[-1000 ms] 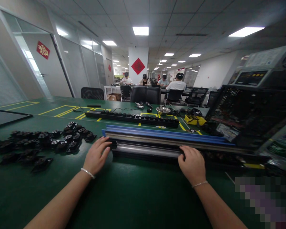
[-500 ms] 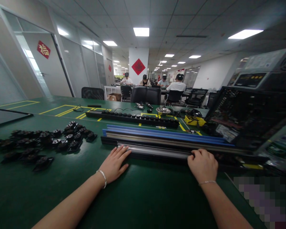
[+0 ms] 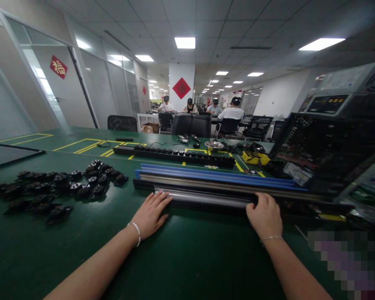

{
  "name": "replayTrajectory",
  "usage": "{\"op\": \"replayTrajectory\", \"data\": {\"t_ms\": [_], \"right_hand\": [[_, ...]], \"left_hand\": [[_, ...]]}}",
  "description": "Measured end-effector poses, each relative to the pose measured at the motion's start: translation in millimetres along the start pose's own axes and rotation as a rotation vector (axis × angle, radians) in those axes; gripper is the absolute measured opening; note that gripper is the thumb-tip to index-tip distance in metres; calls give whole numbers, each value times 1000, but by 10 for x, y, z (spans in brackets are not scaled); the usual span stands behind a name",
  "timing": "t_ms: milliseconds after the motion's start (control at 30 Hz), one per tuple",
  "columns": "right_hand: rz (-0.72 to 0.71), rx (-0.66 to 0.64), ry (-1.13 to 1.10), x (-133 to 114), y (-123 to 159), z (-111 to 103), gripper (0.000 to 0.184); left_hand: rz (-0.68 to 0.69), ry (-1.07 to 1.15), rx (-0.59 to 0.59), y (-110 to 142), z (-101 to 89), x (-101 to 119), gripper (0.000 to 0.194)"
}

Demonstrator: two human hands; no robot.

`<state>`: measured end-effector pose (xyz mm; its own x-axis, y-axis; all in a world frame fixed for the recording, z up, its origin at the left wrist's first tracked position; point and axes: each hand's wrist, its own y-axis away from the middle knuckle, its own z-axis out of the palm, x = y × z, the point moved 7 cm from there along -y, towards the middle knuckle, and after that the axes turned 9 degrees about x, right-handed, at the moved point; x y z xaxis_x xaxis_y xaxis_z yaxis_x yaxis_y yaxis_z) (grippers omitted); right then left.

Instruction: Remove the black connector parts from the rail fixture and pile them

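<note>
A long black rail [image 3: 203, 198] with a shiny grey top lies across the green table in front of me. My left hand [image 3: 152, 214] rests at its left end, fingers stretched over the top edge and thumb apart on the near side. Curled over the rail's right part is my right hand [image 3: 264, 215], with its fingertips hidden behind it. Just beyond the rail lie another black bar [image 3: 139, 183] and a blue strip [image 3: 218, 176], both parallel to it.
Several black parts with round tops [image 3: 93, 180] lie at left. Farther back is a black bar [image 3: 175, 157] lined with similar parts, near a metal bowl [image 3: 214, 145] and a yellow tray [image 3: 255, 158]. An open computer case [image 3: 318, 154] stands at right. People sit beyond.
Both hands and the rail have moved to the right. My left hand now lies flatter at the rail's end. Over the last half second, little has moved.
</note>
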<state>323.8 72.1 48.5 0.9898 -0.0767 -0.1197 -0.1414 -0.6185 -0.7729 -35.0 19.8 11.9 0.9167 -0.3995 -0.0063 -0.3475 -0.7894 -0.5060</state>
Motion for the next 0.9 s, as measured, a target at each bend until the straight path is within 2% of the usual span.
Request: {"op": "replayTrajectory", "data": {"t_ms": [300,500,900], "right_hand": [[7,-30,-57,-42,2,4,37],[-44,-25,-131,-145,36,-2,36],[-75,-47,-144,-234,47,-15,34]], "left_hand": [[-6,16,-3,5,6,0,58],[-8,23,-4,-2,-10,4,58],[-16,36,-15,-3,-9,13,59]]}}
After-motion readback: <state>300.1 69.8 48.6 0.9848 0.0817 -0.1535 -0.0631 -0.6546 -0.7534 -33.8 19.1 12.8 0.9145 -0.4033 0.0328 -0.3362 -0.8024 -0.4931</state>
